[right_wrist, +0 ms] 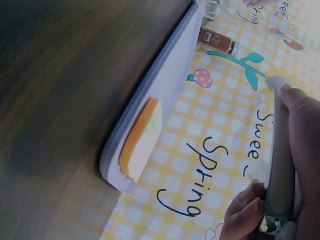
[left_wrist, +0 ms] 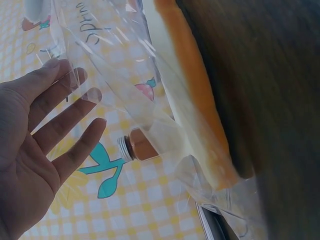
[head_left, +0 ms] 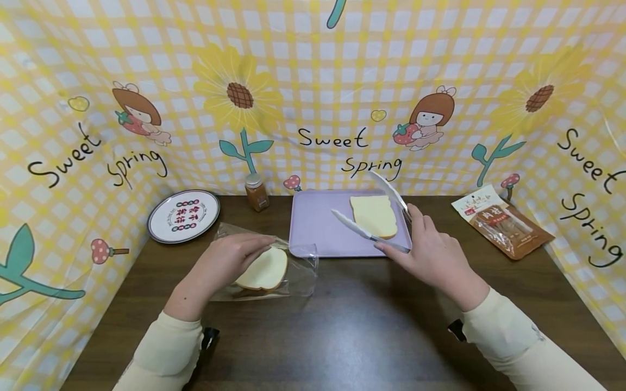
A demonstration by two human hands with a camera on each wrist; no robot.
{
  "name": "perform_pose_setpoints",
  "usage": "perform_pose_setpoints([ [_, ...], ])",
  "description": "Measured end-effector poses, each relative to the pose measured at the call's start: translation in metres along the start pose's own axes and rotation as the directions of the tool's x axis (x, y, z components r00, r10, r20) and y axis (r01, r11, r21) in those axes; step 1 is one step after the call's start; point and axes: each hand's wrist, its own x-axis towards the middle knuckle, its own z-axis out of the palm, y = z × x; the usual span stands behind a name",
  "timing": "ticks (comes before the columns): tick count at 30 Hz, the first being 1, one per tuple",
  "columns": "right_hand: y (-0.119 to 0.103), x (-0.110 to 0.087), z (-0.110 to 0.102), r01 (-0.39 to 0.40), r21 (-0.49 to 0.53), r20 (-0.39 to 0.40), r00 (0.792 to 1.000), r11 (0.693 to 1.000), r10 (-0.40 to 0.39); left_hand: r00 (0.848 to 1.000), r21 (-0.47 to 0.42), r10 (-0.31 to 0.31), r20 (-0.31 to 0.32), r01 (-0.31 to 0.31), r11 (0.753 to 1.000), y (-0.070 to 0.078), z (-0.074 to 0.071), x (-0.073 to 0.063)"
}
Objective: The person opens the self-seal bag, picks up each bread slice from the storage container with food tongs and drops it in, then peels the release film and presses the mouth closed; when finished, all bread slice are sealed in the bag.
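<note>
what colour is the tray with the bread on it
The tray is pale purple, clearest in the head view.

Your dark counter (head_left: 352, 326), plate (head_left: 183, 216) at its far-left corner, jar (head_left: 257, 194) and purple tray (head_left: 315, 228) along the far edge, brown packet (head_left: 508, 220) near the far-right corner, clear bag (head_left: 300, 279) toward your left edge

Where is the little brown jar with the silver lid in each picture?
Head: the jar stands left of centre, between plate and purple tray.
Left wrist: the jar looks sideways, slightly left and below middle.
Right wrist: the jar is near the top, right of middle.
Shared landmark: printed leafy green stem.
</note>
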Motion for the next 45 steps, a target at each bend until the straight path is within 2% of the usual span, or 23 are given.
perform_pose_setpoints([
  [8, 0.004, 0.0, 0.003, -0.125, -0.027, 0.079, 0.989, 0.992, 0.126, 1.0, -0.012, -0.007, 0.01, 0.007, 1.0, 0.001, 0.001, 0.001],
  [16, 0.003, -0.001, 0.019, -0.204, -0.096, 0.059, 0.976, 0.974, 0.21, 1.0, -0.025, -0.001, 0.012, 0.001, 1.0, 0.001, 0.001, 0.001],
  [23, -0.001, 0.002, 0.033, -0.231, -0.16, 0.053, 0.969, 0.96, 0.243, 1.0, -0.02, 0.006, 0.01, -0.005, 1.0, 0.002, 0.002, 0.001],
  [28, -0.006, 0.004, 0.046, -0.242, -0.184, 0.08, 0.962, 0.953, 0.26, 1.0, -0.009, 0.018, -0.007, -0.018, 1.0, 0.002, 0.004, 0.001],
  [33, -0.011, 0.008, 0.054, -0.27, -0.193, 0.144, 0.943, 0.943, 0.299, 1.0, -0.008, 0.019, -0.008, -0.019, 1.0, 0.002, 0.005, 0.002],
  [39, -0.013, 0.012, 0.061, -0.3, -0.19, 0.207, 0.918, 0.935, 0.337, 1.0, -0.015, 0.009, 0.019, -0.009, 1.0, 0.003, 0.004, 0.002],
  [45, -0.019, 0.009, 0.066, -0.299, -0.206, 0.182, 0.924, 0.932, 0.337, 1.0, -0.021, 0.008, 0.02, -0.008, 1.0, 0.003, 0.003, 0.002],
])
